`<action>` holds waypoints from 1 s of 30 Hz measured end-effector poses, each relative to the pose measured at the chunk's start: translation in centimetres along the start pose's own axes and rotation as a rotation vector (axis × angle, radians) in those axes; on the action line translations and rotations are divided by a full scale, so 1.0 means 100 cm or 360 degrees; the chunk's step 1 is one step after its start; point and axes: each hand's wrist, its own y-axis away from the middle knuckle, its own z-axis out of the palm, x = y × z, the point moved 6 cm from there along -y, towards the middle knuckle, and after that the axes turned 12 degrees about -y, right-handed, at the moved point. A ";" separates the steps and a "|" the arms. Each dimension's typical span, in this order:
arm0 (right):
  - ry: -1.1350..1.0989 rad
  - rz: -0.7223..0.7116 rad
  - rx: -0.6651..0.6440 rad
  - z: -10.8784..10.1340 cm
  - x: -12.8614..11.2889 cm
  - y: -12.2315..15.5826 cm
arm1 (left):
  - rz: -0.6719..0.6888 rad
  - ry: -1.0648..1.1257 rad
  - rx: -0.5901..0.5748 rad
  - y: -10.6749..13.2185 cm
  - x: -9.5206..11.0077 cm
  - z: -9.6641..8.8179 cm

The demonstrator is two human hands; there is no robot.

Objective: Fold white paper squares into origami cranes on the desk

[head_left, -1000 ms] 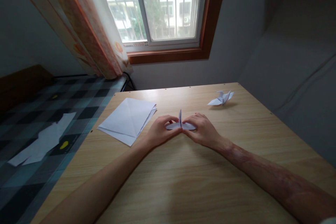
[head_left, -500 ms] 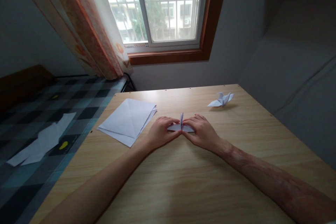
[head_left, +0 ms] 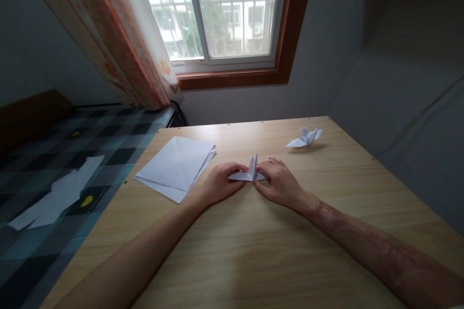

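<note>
A small piece of folded white paper (head_left: pixel 252 170) is held between my two hands above the middle of the wooden table (head_left: pixel 232 246). Its centre points stand upright, while a flat flap spreads out to each side. My left hand (head_left: pixel 220 181) pinches the left flap between thumb and fingers. On the other side, my right hand (head_left: pixel 281 181) is closed on the right flap, close to the upright part. The fingers cover parts of both flaps. Beyond my right hand, a finished paper crane (head_left: pixel 304 138) sits on the table.
Square white sheets (head_left: pixel 177 161) lie in a loose stack left of my left hand. A bed with a checked cover (head_left: pixel 119 123) adjoins the table's left side, with cut paper pieces (head_left: pixel 61 193) on it. Behind are a window (head_left: pixel 235 9) and a curtain (head_left: pixel 119 34).
The upright points of the folded paper have opened a little and lean right, showing more of their left face. My left hand has shifted slightly left; the right hand stays nearly in place.
</note>
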 end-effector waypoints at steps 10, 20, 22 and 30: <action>-0.0078 0.0126 0.0176 -0.004 0.010 0.001 | 0.0096 0.0158 -0.0023 -0.001 0.008 0.000; -0.0212 0.0135 0.0186 -0.007 0.014 -0.001 | -0.0027 0.0166 0.0016 0.002 0.007 0.000; -0.0284 0.0166 0.0191 -0.007 0.015 -0.001 | -0.0075 0.0166 0.0032 0.002 0.007 -0.001; -0.0523 0.0173 0.0090 -0.002 0.010 -0.003 | -0.0243 0.0212 0.0023 0.000 0.004 -0.002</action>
